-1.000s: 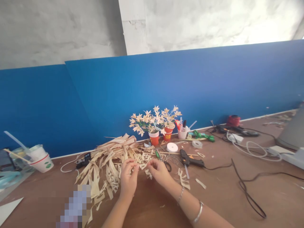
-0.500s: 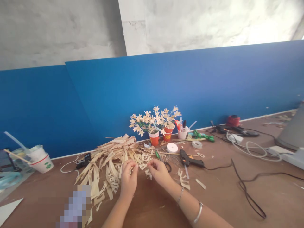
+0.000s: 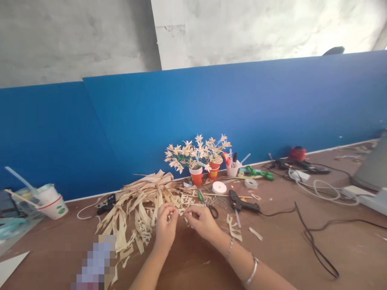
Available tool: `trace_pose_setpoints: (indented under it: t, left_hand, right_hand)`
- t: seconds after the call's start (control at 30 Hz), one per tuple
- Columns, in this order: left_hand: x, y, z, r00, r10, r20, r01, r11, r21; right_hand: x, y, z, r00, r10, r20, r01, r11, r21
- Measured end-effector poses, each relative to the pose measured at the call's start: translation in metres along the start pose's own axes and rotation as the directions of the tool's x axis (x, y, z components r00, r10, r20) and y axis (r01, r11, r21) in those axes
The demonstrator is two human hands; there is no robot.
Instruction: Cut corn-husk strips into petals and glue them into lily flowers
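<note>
Though near pale strips [image 3: 121, 229], left hand [image 3: 165, 227] and right hand [image 3: 203, 220] seemingly just apart.

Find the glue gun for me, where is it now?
In the head view, the glue gun lies on the brown table, to the right of the right hand, near the white roll.

Behind the table [image 3: 272, 257], beyond the hands [image 3: 184, 221], a blue partition [image 3: 236, 108] runs across the whole view, with an overlapping edge or seam to the left of the hands. Above it rises a mottled grey wall [image 3: 75, 40], darker on the left, where a shadowed strip meets a paler, jutting section [image 3: 171, 44] with a chipped horizontal line. Bright, washed-out light falls on the upper right of the wall. The brown tabletop spreads beneath and around the hands, meeting the partition along a thin whitish edge.
</note>
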State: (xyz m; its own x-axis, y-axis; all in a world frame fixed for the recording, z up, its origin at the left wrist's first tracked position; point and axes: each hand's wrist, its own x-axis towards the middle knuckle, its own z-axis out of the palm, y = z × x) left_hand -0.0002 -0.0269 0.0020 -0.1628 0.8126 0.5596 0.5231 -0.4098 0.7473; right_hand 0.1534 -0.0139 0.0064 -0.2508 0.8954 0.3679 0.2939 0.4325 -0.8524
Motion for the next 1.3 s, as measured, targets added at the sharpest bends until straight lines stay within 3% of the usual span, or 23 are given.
trace_pose_setpoints:
  t: [0.2,0.27,0.33,0.43,0.5,0.57,0.67,0.8,1.07,1.3]
  left_hand:
    - [-0.003,0.013,0.001,0.996,-0.019,0.09,0.027,0.996,-0.084]
    - [-0.001,0.012,0.0,0.996,-0.055,0.076,0.064,0.99,-0.127]
    - [0.002,0.005,-0.003,0.996,-0.094,0.003,0.094,0.988,-0.126]
    - [0.008,-0.012,-0.009,0.981,-0.112,-0.16,0.116,0.993,0.015]
    - [0.01,-0.018,-0.011,0.969,-0.035,-0.246,0.078,0.983,0.165]
    - [0.009,-0.017,-0.011,0.949,0.118,-0.293,-0.028,0.955,0.296]
    - [0.003,-0.001,-0.008,0.937,0.329,-0.114,-0.258,0.876,0.408]
    - [-0.006,0.017,-0.002,0.895,0.431,0.112,-0.436,0.796,0.419]
    - [-0.005,0.013,0.001,0.892,0.424,0.158,-0.45,0.789,0.419]
    - [-0.003,0.008,-0.001,0.95,0.299,0.084,-0.311,0.905,0.291]
  right_hand:
    - [0.002,0.004,-0.001,0.988,0.117,-0.1,-0.123,0.991,-0.057]
    - [0.006,0.007,-0.006,0.971,0.177,-0.16,-0.184,0.982,-0.033]
    - [0.01,0.009,-0.011,0.964,0.186,-0.19,-0.182,0.982,0.041]
    - [0.013,0.012,-0.013,0.976,0.15,-0.158,-0.126,0.981,0.148]
    - [0.012,0.014,-0.009,0.982,0.146,-0.121,-0.125,0.978,0.166]
    - [0.01,0.015,-0.005,0.986,0.135,-0.092,-0.12,0.981,0.154]
    - [0.007,0.015,-0.002,0.993,0.097,-0.071,-0.087,0.988,0.124]
    - [0.005,0.012,-0.002,0.998,0.054,-0.027,-0.051,0.993,0.103]
    - [0.003,0.009,-0.001,0.998,-0.019,0.052,0.014,0.996,0.085]
    - [0.003,0.01,-0.001,0.999,0.035,0.012,-0.035,0.996,0.077]
